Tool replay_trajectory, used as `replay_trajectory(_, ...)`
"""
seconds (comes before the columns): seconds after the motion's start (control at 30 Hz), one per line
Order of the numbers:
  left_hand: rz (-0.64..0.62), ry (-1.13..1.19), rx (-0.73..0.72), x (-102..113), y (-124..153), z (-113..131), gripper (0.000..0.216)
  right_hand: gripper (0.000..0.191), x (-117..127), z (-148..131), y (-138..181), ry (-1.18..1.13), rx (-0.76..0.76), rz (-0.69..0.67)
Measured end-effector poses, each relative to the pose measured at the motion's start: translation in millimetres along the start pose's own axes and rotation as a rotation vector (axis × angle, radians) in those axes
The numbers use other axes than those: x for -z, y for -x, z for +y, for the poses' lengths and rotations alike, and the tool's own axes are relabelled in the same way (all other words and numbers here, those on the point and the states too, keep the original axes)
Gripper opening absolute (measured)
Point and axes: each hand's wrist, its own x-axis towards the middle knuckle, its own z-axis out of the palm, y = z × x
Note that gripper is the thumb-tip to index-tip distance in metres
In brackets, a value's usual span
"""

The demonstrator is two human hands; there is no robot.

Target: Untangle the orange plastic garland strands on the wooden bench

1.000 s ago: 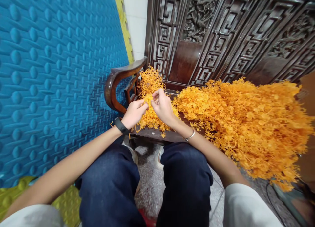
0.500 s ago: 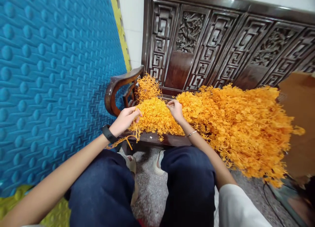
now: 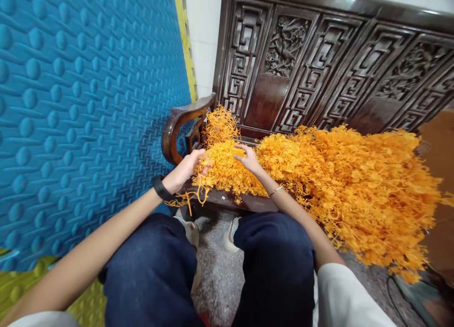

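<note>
My left hand, a black band on its wrist, is closed around a branched orange plastic stem. The stem dangles below the palm over the bench's front edge, and small yellow-orange bits show at the fingertips. Over a pile of small yellow-orange plastic flowers, my right hand has thumb and fingers apart, with nothing seen between them. At the bench's left corner sits a small heap of thin orange plastic stems.
A dark wooden bench has a carved back and a curved armrest at left. A large heap of orange plastic sprays covers its right side, beside a cardboard box. Blue foam matting stands left.
The fingers of my right hand have gone from a pinch to spread apart. My left hand has turned slightly, with yellow-orange bits now showing at its fingertips. The view has shifted a little.
</note>
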Motion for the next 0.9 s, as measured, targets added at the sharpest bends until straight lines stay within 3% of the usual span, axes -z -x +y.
replay_trajectory(0.13, -0.006, 0.053, -0.022, 1, 1, -1, 0.02, 0.02, 1, -37, 9, -0.232, 0.015, -0.087)
replay_trajectory(0.23, 0.043, 0.01, -0.108, 0, 2, 0, 0.01, 0.036, 0, -73, 23, -0.435, -0.106, -0.328)
replay_trajectory(0.37, 0.032, -0.068, -0.155, -2, 2, 2, 0.014, 0.053, -1, -108, 43, -0.483, -0.177, -0.576)
replay_trajectory(0.7, -0.004, -0.091, -0.19, 0, 0, -5, 0.024, 0.028, -3, -120, 53, -0.478, 0.044, -0.41)
replay_trajectory(0.9, -0.061, -0.163, -0.194, -2, 2, 1, 0.035, 0.023, -5, -120, 57, -0.504, 0.082, -0.496)
